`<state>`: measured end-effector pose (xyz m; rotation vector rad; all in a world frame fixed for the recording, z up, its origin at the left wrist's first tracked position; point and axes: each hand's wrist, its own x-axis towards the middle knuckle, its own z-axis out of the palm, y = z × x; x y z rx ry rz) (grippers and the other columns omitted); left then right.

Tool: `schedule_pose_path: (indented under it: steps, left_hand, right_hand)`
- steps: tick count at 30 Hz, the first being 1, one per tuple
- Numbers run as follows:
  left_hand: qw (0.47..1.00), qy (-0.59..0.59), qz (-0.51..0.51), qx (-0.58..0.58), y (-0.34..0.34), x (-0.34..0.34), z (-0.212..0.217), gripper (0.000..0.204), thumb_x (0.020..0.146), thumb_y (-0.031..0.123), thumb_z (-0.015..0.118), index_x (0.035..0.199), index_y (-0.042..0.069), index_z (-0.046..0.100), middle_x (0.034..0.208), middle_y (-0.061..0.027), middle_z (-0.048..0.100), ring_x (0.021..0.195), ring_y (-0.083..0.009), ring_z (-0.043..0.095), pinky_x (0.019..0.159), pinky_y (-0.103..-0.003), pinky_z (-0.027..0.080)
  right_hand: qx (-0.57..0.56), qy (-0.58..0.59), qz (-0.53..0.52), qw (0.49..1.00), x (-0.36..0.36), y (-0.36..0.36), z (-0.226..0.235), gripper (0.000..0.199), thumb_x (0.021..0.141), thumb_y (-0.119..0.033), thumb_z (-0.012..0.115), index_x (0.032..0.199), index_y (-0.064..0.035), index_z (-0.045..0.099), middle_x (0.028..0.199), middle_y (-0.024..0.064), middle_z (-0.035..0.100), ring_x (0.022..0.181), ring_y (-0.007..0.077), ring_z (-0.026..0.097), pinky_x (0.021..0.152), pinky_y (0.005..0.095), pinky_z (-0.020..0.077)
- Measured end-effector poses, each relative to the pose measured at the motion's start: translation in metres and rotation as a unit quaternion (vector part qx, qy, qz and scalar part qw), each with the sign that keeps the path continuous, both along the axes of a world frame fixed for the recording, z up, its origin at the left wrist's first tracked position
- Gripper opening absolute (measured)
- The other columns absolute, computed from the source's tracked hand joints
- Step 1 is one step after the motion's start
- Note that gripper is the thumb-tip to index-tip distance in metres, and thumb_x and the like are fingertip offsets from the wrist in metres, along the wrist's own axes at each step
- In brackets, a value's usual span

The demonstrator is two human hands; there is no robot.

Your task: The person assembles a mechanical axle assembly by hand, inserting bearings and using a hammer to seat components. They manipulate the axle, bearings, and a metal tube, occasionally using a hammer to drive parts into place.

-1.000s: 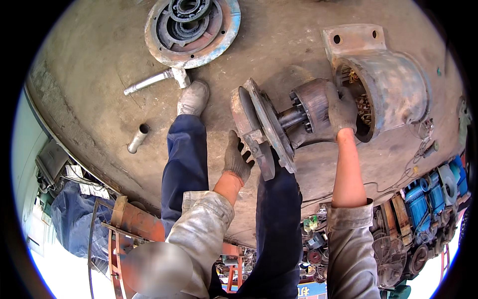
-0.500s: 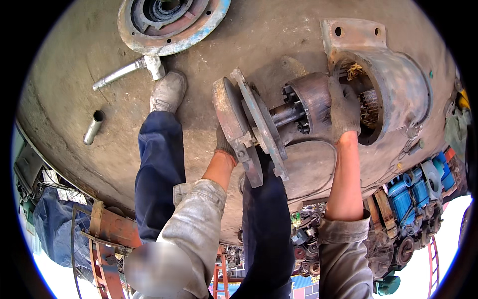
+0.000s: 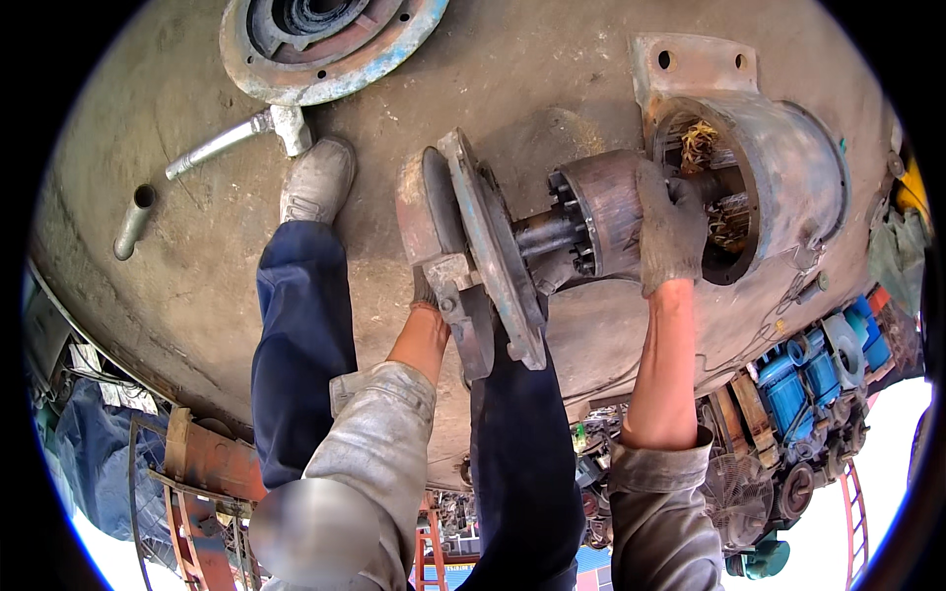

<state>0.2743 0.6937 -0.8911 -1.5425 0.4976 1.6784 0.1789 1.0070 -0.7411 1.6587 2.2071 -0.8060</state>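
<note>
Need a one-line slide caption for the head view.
Gloved right hand gripping a rotor beside an open cylindrical housing, left hand partly hidden behind the end disc.

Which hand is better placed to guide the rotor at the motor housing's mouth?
Probably the right hand: it holds the rotor beside the motor housing; the left hand is mostly hidden near the end flange.

Machinery workshop: hammer (image 3: 233,140), worn motor housing (image 3: 788,158), stained floor (image 3: 493,79), piled blue motors (image 3: 785,394).
</note>
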Motion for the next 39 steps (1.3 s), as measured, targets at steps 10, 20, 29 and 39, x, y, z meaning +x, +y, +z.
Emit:
schedule_pose_path:
  steps: [10, 20, 29, 39]
  left_hand:
    - [0.999, 0.032, 0.015, -0.01, -0.036, 0.039, -0.012, 0.042, 0.111, 0.036, 0.04, 0.136, 0.01, 0.062, 0.122, -0.0114, 0.071, 0.101, -0.0305, 0.071, 0.088, -0.048, 0.062]
    - [0.998, 0.044, -0.025, -0.04, -0.036, 0.041, -0.015, 0.038, 0.11, 0.036, 0.045, 0.132, 0.012, 0.065, 0.113, -0.0076, 0.073, 0.095, -0.0255, 0.072, 0.083, -0.045, 0.062]
    - [0.999, 0.017, -0.031, 0.017, -0.021, -0.024, 0.017, 0.043, 0.109, 0.041, 0.045, 0.138, 0.013, 0.061, 0.122, -0.0082, 0.07, 0.106, -0.026, 0.068, 0.092, -0.045, 0.058]
    - [0.999, 0.048, -0.008, 0.019, -0.028, -0.045, -0.01, 0.051, 0.11, 0.047, 0.044, 0.145, 0.012, 0.055, 0.134, -0.0096, 0.065, 0.117, -0.027, 0.064, 0.102, -0.047, 0.053]
  right_hand:
    - [0.052, -0.072, 0.049, 0.995, -0.019, -0.038, 0.023, 0.063, 0.087, -0.061, 0.07, 0.104, -0.0004, 0.073, 0.096, 0.0181, 0.076, 0.095, 0.0356, 0.071, 0.088, 0.0432, 0.0524]
    - [0.012, -0.08, 0.055, 0.995, -0.023, -0.042, 0.03, 0.066, 0.086, -0.06, 0.071, 0.111, 0.0006, 0.071, 0.098, 0.0196, 0.075, 0.097, 0.0366, 0.07, 0.092, 0.0416, 0.0506]
    - [0.082, -0.08, 0.059, 0.992, -0.031, -0.044, 0.034, 0.054, 0.087, -0.058, 0.071, 0.098, -0.0046, 0.074, 0.094, 0.0183, 0.077, 0.095, 0.0395, 0.073, 0.085, 0.0447, 0.0547]
    - [0.063, -0.011, 0.069, 0.996, -0.012, -0.044, 0.017, 0.055, 0.089, -0.055, 0.072, 0.101, -0.0018, 0.073, 0.09, 0.0191, 0.076, 0.089, 0.0398, 0.073, 0.083, 0.0459, 0.0543]
